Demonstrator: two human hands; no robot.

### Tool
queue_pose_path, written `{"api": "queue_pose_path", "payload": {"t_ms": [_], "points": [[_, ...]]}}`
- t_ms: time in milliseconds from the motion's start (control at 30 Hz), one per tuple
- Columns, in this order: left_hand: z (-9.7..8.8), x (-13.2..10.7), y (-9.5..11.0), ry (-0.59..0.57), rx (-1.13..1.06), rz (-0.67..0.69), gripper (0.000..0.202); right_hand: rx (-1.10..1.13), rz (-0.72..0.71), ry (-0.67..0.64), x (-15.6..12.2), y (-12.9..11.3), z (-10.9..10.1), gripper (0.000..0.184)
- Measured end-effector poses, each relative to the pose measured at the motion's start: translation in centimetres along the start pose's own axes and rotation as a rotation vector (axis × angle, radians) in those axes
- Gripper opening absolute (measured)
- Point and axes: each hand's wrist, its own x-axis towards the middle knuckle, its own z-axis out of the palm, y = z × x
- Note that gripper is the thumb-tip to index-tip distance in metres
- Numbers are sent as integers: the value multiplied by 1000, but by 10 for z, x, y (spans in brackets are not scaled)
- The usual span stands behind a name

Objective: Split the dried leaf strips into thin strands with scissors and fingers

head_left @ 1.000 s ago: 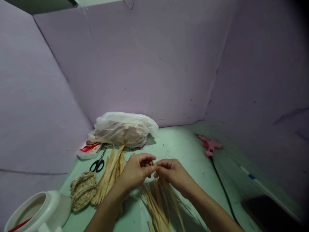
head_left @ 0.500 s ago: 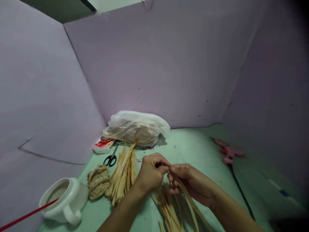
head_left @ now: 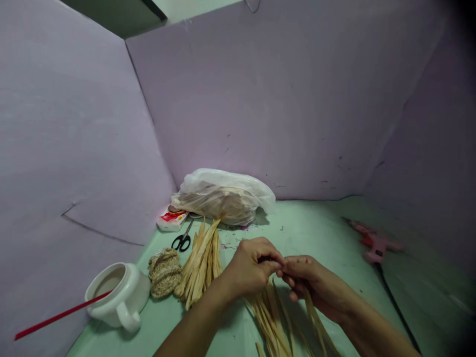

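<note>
My left hand (head_left: pixel 256 263) and my right hand (head_left: pixel 312 282) meet fingertip to fingertip over the green table. Both are closed in a pinch on dried fibre strips (head_left: pixel 315 317), whose pale tan ends trail down below my right palm. The exact spot where the fingertips grip is mostly hidden. Under my hands lies a loose bunch of similar strips (head_left: pixel 269 317). Left of my left wrist, a thicker bundle of dried strips (head_left: pixel 201 263) rests on the table.
Left of the bundle are a braided cord coil (head_left: pixel 165 273), black-handled scissors (head_left: pixel 182 242) and a white ceramic pot (head_left: pixel 126 292) with a red stick (head_left: pixel 63 315). A plastic bag (head_left: pixel 226 196) and small white box (head_left: pixel 172 220) stand behind. A pink glue gun (head_left: pixel 375 243) with cord lies right.
The whole scene has shifted rightward in view as the head turned slightly left. My hands stay pinched together, and the strips hanging from my right hand have swung lower and closer together.
</note>
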Motion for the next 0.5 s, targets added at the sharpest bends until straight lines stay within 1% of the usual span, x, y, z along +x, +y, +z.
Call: {"api": "queue_pose_path", "payload": {"t_ms": [100, 200, 267, 367, 433, 500], "points": [[-8, -2, 0, -102, 180, 95, 20, -3, 19, 22, -1, -2, -1, 17], [-13, -5, -2, -160, 426, 216, 26, -5, 45, 3, -2, -1, -4, 18], [-14, -7, -4, -165, 593, 303, 26, -6, 69, -17, -2, 0, -5, 18], [-12, -8, -3, -143, 793, 410, 17, -33, 88, -21, -2, 0, -5, 17], [-10, -8, -1, -128, 852, 438, 14, -83, 66, -17, -3, -2, -3, 18], [-8, -8, 2, -111, 868, 421, 17, -160, 14, -10, -3, -4, 0, 19]]}}
